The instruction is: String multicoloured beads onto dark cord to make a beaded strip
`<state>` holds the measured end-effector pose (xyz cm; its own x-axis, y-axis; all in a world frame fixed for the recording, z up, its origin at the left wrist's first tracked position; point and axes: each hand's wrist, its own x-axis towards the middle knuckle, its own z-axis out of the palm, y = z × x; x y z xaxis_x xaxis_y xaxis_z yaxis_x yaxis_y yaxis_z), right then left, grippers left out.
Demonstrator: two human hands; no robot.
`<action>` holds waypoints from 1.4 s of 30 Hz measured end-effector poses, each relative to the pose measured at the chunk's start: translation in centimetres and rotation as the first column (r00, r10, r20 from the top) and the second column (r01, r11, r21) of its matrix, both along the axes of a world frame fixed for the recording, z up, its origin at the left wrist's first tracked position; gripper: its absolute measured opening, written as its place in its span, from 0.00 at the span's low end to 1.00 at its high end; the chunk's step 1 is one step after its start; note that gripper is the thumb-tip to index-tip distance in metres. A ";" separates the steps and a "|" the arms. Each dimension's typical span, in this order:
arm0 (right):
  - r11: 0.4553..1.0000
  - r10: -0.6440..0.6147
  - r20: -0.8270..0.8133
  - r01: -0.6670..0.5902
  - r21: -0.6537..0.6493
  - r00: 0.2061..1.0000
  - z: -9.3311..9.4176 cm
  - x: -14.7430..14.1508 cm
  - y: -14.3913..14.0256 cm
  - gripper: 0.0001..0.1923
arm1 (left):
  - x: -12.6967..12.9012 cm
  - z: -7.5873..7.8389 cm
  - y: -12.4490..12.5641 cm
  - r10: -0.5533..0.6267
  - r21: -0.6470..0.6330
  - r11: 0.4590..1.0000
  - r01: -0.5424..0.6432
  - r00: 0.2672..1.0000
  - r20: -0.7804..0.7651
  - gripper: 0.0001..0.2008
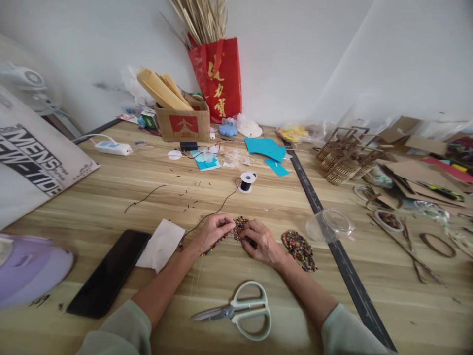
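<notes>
Centrally, the wood-grain tabletop (pixel 166 286) carries the work area. At its rear, a red carrier bag (pixel 228 74) filled with dry stalks stands behind a cardboard box (pixel 181 121). A black smartphone (pixel 111 273) lies at the near left, partly on a white paper sheet (pixel 162 244). Green-handled scissors (pixel 232 311) lie nearest, blades directed left. Right hand (pixel 260 241): thumb and curled fingers grasp the bundle of multicoloured beads (pixel 240 226), located between the two hands. Left hand (pixel 216 231): thumb and fingertips are pinched together at the bundle's left edge; whether anything is clamped between them cannot be told. A coiled bead strand (pixel 298 250) lies separately, just right of the right hand. Beyond the hands stands a spool (pixel 246 182) of black cord (pixel 218 209); the cord runs toward the left wrist.
</notes>
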<state>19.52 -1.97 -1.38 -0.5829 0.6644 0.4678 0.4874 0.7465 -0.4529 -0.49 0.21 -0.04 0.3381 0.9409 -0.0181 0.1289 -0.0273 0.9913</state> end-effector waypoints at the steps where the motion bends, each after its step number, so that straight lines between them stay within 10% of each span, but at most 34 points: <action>1: 1.000 0.002 0.000 -0.002 -0.001 1.000 0.0 0.0 0.0 0.08 | 0.0 0.0 0.0 0.004 0.000 1.000 -0.004 1.000 -0.006 0.09; 35: 0.999 -0.029 -0.186 0.026 -0.020 0.982 0.4 0.3 0.1 0.05 | -0.1 0.3 -0.1 -0.082 0.024 0.996 0.084 0.994 -0.077 0.09; 42: 0.999 -0.027 -0.206 0.021 -0.034 0.978 0.7 0.2 0.0 0.05 | 0.8 1.2 -1.4 -0.058 0.189 0.977 0.100 0.974 -0.219 0.06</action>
<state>19.75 -1.96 -0.66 -0.4596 0.6935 0.5548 0.3985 0.7193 -0.5690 0.28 -1.15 1.17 0.4202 0.9033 0.0869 0.3240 -0.2388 0.9154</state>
